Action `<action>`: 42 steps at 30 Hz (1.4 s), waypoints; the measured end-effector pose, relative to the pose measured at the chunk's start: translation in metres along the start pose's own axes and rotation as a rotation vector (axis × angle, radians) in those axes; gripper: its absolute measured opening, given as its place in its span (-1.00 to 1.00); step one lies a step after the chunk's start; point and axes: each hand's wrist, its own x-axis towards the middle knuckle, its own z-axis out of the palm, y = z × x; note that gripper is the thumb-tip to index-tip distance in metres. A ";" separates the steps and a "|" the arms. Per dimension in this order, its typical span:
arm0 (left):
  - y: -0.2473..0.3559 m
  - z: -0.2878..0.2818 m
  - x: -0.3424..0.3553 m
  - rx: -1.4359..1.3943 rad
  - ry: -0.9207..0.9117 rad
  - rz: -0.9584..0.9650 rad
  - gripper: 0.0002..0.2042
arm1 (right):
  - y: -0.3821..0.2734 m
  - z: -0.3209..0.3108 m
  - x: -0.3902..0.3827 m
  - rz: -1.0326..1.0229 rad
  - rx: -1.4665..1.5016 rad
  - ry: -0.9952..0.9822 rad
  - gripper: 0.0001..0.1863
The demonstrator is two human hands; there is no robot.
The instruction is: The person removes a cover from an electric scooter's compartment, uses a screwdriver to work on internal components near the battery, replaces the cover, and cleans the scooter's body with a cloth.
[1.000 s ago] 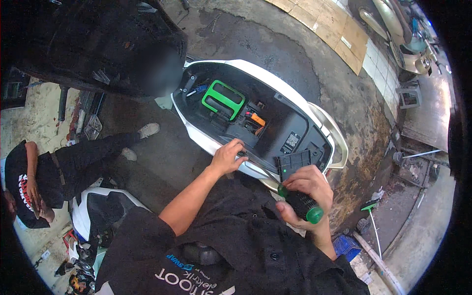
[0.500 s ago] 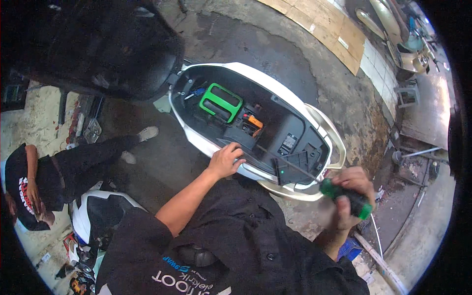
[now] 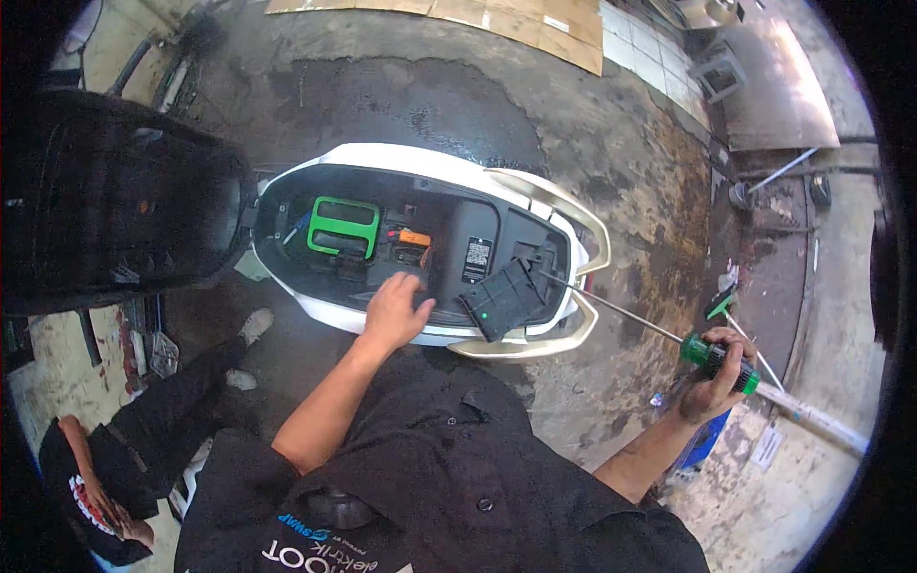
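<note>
My right hand (image 3: pixel 718 372) is wrapped round the green and black handle of a long screwdriver (image 3: pixel 621 313). Its thin metal shaft points left over the scooter's rounded tail, with the tip above the rear of the under-seat compartment (image 3: pixel 449 205). Beneath the tip, a loose black plastic cover (image 3: pixel 506 298) lies at a slant across the near rim. My left hand (image 3: pixel 396 307) reaches over the near white edge, thumb apart from the fingers, and seems to hold nothing. Just beyond its fingertips is an orange connector (image 3: pixel 414 238), beside a green frame-shaped handle (image 3: pixel 344 227) inside the compartment.
The raised black seat (image 3: pixel 124 205) stands at the left. Cream grab rails (image 3: pixel 592 224) curve round the tail. Another person (image 3: pixel 105 477) in dark clothes is at lower left. Cardboard (image 3: pixel 516 29) lies on the far floor, and a metal sheet (image 3: pixel 778 86) is at far right.
My right hand has drawn the screwdriver rightward, so its tip is now at the tail end, away from the orange connector. My left hand's fingers have straightened. The whole view has shifted.
</note>
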 end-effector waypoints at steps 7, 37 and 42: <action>0.086 0.037 0.071 -0.024 -0.068 0.439 -0.66 | -0.003 -0.030 -0.014 0.111 0.076 0.094 -0.79; 0.014 0.072 0.022 -0.354 0.128 0.313 -0.90 | -0.003 0.027 -0.019 0.287 0.238 -0.224 -0.82; -0.003 0.046 0.020 -0.490 0.102 0.118 -0.92 | -0.007 0.041 -0.017 0.223 0.204 -0.307 -0.80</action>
